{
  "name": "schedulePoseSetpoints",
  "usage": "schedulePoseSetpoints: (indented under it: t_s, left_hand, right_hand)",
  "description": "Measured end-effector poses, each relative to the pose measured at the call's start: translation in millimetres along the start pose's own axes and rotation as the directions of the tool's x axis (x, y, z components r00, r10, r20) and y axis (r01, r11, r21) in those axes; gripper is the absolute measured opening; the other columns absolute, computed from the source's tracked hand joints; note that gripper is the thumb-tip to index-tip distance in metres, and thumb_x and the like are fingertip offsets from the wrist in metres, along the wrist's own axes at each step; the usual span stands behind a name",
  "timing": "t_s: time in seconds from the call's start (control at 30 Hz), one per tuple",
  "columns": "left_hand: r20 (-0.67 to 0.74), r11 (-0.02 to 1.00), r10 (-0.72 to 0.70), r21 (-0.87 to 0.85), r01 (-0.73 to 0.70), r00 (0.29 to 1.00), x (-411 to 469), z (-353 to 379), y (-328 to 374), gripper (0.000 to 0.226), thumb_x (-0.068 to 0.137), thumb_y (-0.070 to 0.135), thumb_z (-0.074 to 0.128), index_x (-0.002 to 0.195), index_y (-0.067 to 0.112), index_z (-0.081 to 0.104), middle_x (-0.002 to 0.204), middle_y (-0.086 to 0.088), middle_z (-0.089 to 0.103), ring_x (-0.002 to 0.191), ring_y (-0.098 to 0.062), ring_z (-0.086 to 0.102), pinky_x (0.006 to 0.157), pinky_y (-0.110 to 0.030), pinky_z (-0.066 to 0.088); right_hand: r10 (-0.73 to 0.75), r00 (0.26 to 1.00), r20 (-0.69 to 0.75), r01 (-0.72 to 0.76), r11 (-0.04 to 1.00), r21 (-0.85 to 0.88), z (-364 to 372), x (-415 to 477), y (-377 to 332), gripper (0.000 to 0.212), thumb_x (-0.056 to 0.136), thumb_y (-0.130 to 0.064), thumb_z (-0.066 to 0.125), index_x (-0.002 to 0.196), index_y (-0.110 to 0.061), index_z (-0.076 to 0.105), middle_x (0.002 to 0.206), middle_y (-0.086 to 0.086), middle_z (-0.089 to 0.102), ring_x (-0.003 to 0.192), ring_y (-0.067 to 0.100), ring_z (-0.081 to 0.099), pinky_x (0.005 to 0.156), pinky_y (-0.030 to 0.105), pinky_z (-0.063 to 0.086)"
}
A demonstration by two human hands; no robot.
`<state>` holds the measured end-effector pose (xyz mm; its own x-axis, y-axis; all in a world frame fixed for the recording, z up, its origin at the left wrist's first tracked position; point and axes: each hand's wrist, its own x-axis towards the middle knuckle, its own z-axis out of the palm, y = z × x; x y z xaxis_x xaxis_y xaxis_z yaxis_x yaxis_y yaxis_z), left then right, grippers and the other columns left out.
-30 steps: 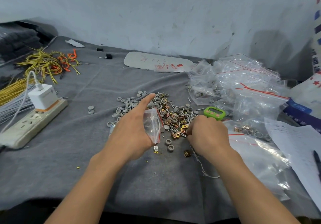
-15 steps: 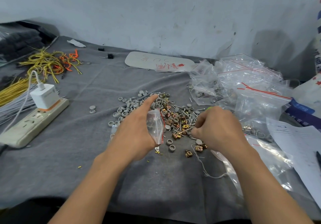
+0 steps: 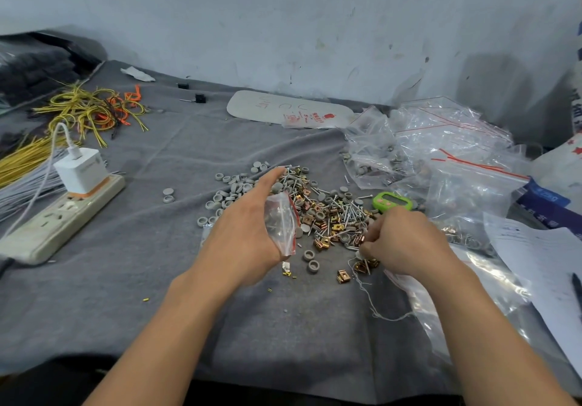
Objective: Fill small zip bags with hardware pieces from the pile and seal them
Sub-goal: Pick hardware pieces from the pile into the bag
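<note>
Bagging hardware.
Left hand [image 3: 242, 235] is gripping a small bag [image 3: 281, 220]; right hand [image 3: 406, 242] is pinching pieces [image 3: 359, 240] at the pile [image 3: 327, 213].

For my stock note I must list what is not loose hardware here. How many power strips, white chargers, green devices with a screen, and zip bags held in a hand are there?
power strip: 1
white charger: 1
green device with a screen: 1
zip bag held by the left hand: 1
Total: 4

A scuffed, pale blue-white wall [image 3: 315, 27] rises behind the table's grey cloth [image 3: 157, 279].
</note>
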<state>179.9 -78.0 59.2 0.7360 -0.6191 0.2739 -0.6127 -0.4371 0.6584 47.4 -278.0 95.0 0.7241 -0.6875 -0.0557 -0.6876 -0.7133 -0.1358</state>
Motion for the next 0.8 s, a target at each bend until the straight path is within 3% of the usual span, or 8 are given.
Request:
schedulePoseSetpoints:
  t_s: [0.07, 0.17, 0.27, 0.33, 0.47, 0.6, 0.7, 0.8]
  left_hand:
    - [-0.005, 1.0, -0.005, -0.003, 0.005, 1.0, 0, 0, 0, 0.12, 0.06, 0.021, 0.087, 0.145, 0.065, 0.015, 0.094, 0.019, 0.059, 0.081, -0.001, 0.057, 0.066, -0.029, 0.047]
    - [-0.004, 1.0, -0.008, -0.004, 0.008, 1.0, 1, 2, 2, 0.121, 0.061, 0.021, 0.087, 0.146, 0.065, 0.013, 0.098, 0.019, 0.058, 0.082, -0.002, 0.057, 0.069, -0.028, 0.047]
    - [-0.007, 1.0, 0.002, 0.008, -0.002, 1.0, 0, 3, 4, 0.12, 0.062, 0.023, 0.087, 0.147, 0.063, 0.012, 0.103, 0.015, 0.057, 0.083, -0.008, 0.055, 0.07, -0.027, 0.044]
    - [-0.004, 1.0, -0.001, 0.004, 0.001, 1.0, -1, 3, 4, 0.12, 0.063, 0.024, 0.088, 0.148, 0.062, 0.012, 0.104, 0.014, 0.057, 0.082, -0.005, 0.054, 0.07, -0.028, 0.044]
    - [0.005, 1.0, -0.002, -0.017, 0.002, 1.0, -1, 1, 6, 0.118, 0.062, 0.028, 0.086, 0.147, 0.063, 0.013, 0.1, 0.018, 0.057, 0.082, -0.003, 0.055, 0.07, -0.027, 0.045]
    - [0.055, 0.999, 0.009, -0.04, -0.006, 0.998, -2, -2, 11, 0.116, 0.06, 0.029, 0.081, 0.145, 0.067, 0.011, 0.109, 0.016, 0.065, 0.091, -0.011, 0.064, 0.079, -0.033, 0.054]
    - [0.086, 0.998, 0.012, -0.058, -0.007, 0.996, -1, -3, 12, 0.118, 0.06, 0.027, 0.082, 0.145, 0.066, 0.01, 0.106, 0.014, 0.068, 0.091, -0.011, 0.066, 0.083, -0.037, 0.056]
    - [0.067, 0.996, 0.004, -0.09, 0.002, 0.998, 1, -6, 8, 0.117, 0.062, 0.028, 0.083, 0.145, 0.066, 0.01, 0.093, 0.017, 0.067, 0.083, -0.002, 0.064, 0.076, -0.03, 0.054]
  right_hand:
    - [0.023, 1.0, 0.019, -0.023, 1.0, 0.014, 6, 1, -1, 0.025, 0.079, -0.049, 0.08, 0.084, -0.025, 0.076, 0.086, -0.001, 0.072, 0.087, 0.024, 0.066, 0.075, 0.03, 0.051]
    - [0.059, 0.998, 0.033, -0.06, 0.998, 0.017, 13, 2, -8, 0.03, 0.078, -0.043, 0.079, 0.096, -0.019, 0.072, 0.091, 0.003, 0.07, 0.09, 0.028, 0.066, 0.072, 0.031, 0.05]
    - [0.074, 0.997, 0.009, -0.075, 0.996, 0.04, 13, 1, -10, 0.022, 0.079, -0.038, 0.075, 0.091, -0.019, 0.074, 0.082, 0.001, 0.067, 0.083, 0.028, 0.063, 0.068, 0.029, 0.045]
    - [0.051, 0.997, -0.052, -0.04, 0.982, 0.185, 10, 0, -11, 0.017, 0.08, -0.038, 0.076, 0.082, -0.021, 0.078, 0.076, 0.0, 0.071, 0.078, 0.022, 0.067, 0.067, 0.028, 0.047]
    - [-0.05, 0.986, -0.156, 0.149, 0.672, 0.726, 0, -8, -36, 0.011, 0.076, -0.032, 0.084, 0.067, -0.029, 0.079, 0.049, -0.003, 0.063, 0.043, -0.001, 0.048, 0.047, 0.018, 0.04]
    - [-0.221, 0.971, -0.096, 0.226, 0.697, 0.68, 6, -14, -75, 0.008, 0.078, -0.028, 0.08, 0.072, -0.022, 0.081, 0.057, 0.0, 0.069, 0.051, 0.006, 0.055, 0.052, 0.028, 0.046]
    - [-0.261, 0.965, -0.034, 0.206, 0.668, 0.715, 15, -14, -95, 0.015, 0.082, -0.012, 0.067, 0.072, -0.005, 0.074, 0.058, 0.011, 0.067, 0.055, 0.021, 0.057, 0.054, 0.038, 0.047]
    - [-0.219, 0.975, -0.029, 0.141, 0.515, 0.846, 15, -11, -92, 0.019, 0.087, -0.011, 0.067, 0.071, -0.003, 0.075, 0.055, 0.002, 0.054, 0.055, 0.012, 0.045, 0.054, 0.026, 0.037]
